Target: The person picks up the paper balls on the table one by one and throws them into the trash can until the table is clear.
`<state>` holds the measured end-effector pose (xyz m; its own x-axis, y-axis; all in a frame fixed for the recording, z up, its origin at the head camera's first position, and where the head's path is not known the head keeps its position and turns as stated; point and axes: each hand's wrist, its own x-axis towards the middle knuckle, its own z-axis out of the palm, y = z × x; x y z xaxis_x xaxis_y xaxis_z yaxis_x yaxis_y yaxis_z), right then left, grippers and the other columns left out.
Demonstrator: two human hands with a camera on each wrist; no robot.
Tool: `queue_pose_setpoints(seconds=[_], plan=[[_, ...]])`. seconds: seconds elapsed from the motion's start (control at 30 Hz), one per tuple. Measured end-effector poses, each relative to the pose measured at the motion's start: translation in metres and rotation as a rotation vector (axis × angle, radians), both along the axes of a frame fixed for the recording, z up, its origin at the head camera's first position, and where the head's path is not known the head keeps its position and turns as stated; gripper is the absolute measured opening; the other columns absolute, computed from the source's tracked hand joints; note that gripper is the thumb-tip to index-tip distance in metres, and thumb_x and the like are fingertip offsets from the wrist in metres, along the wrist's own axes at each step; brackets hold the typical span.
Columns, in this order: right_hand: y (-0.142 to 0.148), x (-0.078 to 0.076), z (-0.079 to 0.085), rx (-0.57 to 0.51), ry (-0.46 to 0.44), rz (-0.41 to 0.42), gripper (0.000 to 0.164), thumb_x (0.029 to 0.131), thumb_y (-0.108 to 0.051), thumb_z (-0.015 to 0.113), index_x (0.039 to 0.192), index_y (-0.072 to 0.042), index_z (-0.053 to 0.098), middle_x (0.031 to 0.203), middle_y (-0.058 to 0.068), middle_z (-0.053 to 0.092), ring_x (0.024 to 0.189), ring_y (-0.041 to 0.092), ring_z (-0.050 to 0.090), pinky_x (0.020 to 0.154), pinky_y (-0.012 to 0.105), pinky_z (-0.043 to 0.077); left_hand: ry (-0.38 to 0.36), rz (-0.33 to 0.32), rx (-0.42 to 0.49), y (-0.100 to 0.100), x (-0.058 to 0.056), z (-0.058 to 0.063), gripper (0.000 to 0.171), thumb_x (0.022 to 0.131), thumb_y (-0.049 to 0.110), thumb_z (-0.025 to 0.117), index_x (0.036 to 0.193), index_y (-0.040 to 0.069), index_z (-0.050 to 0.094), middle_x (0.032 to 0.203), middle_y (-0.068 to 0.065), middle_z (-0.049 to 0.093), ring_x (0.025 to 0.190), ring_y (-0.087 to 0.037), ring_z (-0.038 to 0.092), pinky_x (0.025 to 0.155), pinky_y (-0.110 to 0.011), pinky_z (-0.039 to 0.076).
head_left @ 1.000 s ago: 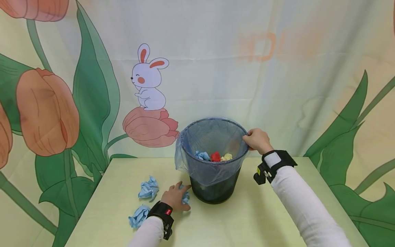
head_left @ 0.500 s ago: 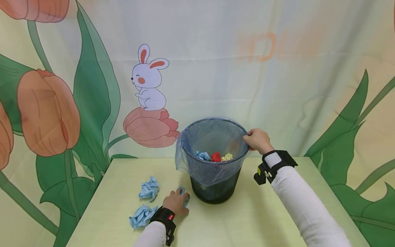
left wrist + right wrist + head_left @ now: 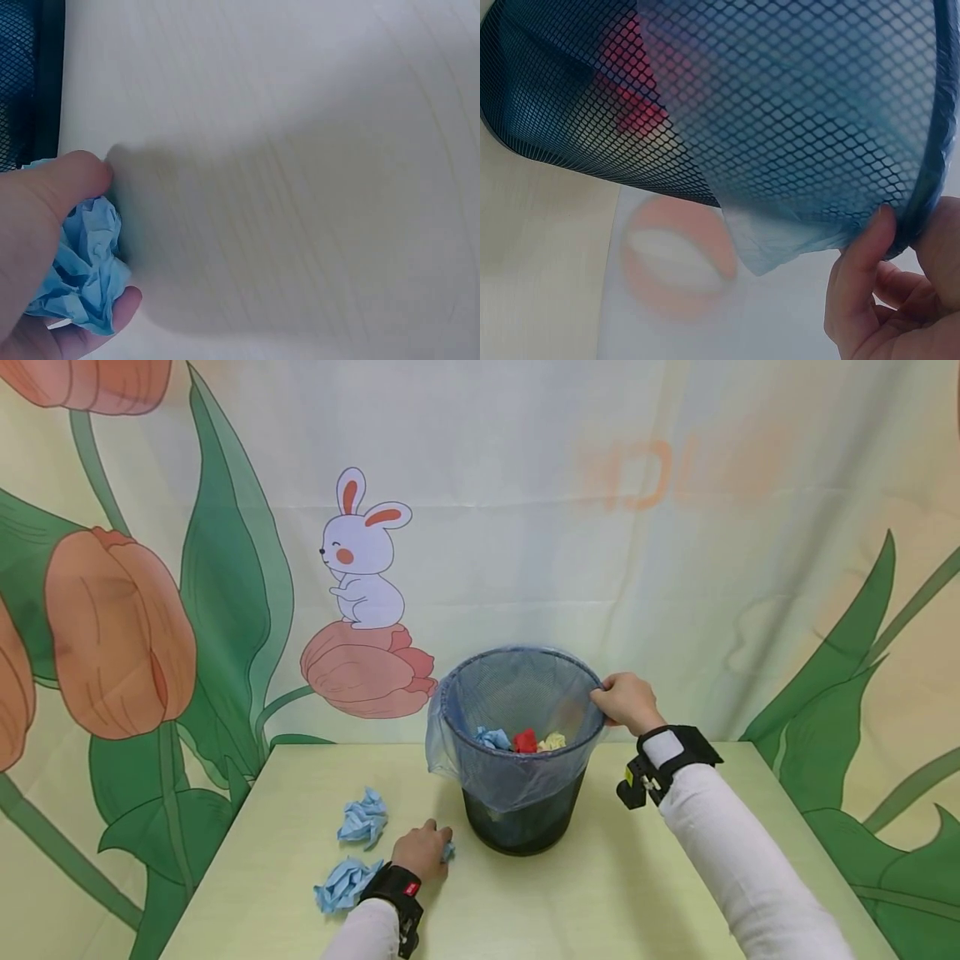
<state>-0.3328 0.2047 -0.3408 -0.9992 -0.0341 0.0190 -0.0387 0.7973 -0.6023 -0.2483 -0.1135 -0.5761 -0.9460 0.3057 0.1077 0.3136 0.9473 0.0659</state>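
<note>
Crumpled blue paper (image 3: pixel 90 262) sits between the thumb and fingers of my left hand (image 3: pixel 422 852), which grips it low over the table just left of the bin. In the head view most of that paper is hidden behind the hand. My right hand (image 3: pixel 628 702) pinches the right side of the rim of a black mesh wastebasket (image 3: pixel 517 831), lined with a translucent blue bag (image 3: pixel 517 785). Inside the bin lie a blue paper ball (image 3: pixel 492 737), a red one (image 3: pixel 525 741) and a pale yellow one (image 3: pixel 552 742).
Two more crumpled blue papers, a farther one (image 3: pixel 363 818) and a nearer one (image 3: pixel 347 885), lie on the pale table (image 3: pixel 600 902) left of my left hand. A printed curtain (image 3: pixel 510 527) with tulips and a rabbit hangs right behind the table.
My left hand has drawn slightly back from the bin, and its spread fingers have closed around the blue paper. The right hand and the bin have stayed in place.
</note>
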Motion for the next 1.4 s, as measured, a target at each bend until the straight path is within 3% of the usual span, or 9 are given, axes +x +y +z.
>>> queue_pose_setpoints(seconds=[0.27, 0.47, 0.73, 0.97, 1.2, 1.4], plan=[[-0.001, -0.001, 0.0, -0.012, -0.002, 0.005, 0.033, 0.084, -0.014, 0.049, 0.053, -0.015, 0.038, 0.045, -0.005, 0.042, 0.054, 0.023, 0.062, 0.044, 0.021, 0.04, 0.008, -0.014, 0.024, -0.008, -0.002, 0.003, 0.03, 0.063, 0.026, 0.076, 0.089, 0.017, 0.064, 0.074, -0.005, 0.054, 0.058, -0.026, 0.055, 0.043, -0.038, 0.044], [-0.002, -0.002, 0.0, -0.022, -0.006, 0.004, 0.033, 0.085, -0.014, 0.049, 0.054, -0.015, 0.038, 0.045, -0.005, 0.042, 0.056, 0.025, 0.063, 0.044, 0.021, 0.04, 0.03, -0.012, 0.052, -0.017, -0.005, 0.016, 0.022, 0.068, 0.027, 0.071, 0.086, 0.017, 0.064, 0.072, -0.003, 0.054, 0.055, -0.023, 0.053, 0.042, -0.035, 0.039], [-0.001, -0.001, 0.001, -0.025, -0.006, 0.003, 0.033, 0.084, -0.014, 0.049, 0.053, -0.015, 0.037, 0.044, -0.005, 0.039, 0.046, 0.015, 0.055, 0.043, 0.021, 0.038, 0.031, -0.019, 0.036, -0.03, -0.01, 0.04, 0.022, 0.067, 0.025, 0.07, 0.085, 0.015, 0.062, 0.072, -0.003, 0.053, 0.056, -0.023, 0.052, 0.042, -0.037, 0.041], [-0.001, 0.0, 0.001, -0.016, -0.003, 0.008, 0.034, 0.084, -0.014, 0.049, 0.053, -0.015, 0.035, 0.044, -0.005, 0.037, 0.052, 0.021, 0.06, 0.044, 0.021, 0.037, 0.003, -0.004, 0.045, -0.043, -0.012, 0.069, 0.024, 0.069, 0.023, 0.069, 0.091, 0.014, 0.063, 0.075, -0.003, 0.053, 0.056, -0.018, 0.049, 0.043, -0.035, 0.041], [0.0, 0.0, 0.001, -0.018, -0.001, 0.009, 0.034, 0.084, -0.013, 0.048, 0.053, -0.016, 0.036, 0.044, -0.005, 0.039, 0.045, 0.015, 0.054, 0.043, 0.021, 0.036, 0.029, -0.018, -0.013, -0.056, -0.017, 0.094, 0.017, 0.069, 0.022, 0.067, 0.083, 0.016, 0.059, 0.071, 0.0, 0.048, 0.054, -0.016, 0.046, 0.043, -0.032, 0.038], [0.0, 0.001, 0.001, -0.025, -0.005, 0.013, 0.033, 0.084, -0.013, 0.047, 0.053, -0.016, 0.035, 0.044, -0.005, 0.038, 0.046, 0.017, 0.055, 0.043, 0.021, 0.037, -0.002, -0.006, -0.045, -0.063, -0.024, 0.114, 0.025, 0.073, 0.024, 0.067, 0.096, 0.015, 0.063, 0.077, -0.002, 0.054, 0.057, -0.016, 0.049, 0.047, -0.034, 0.045]])
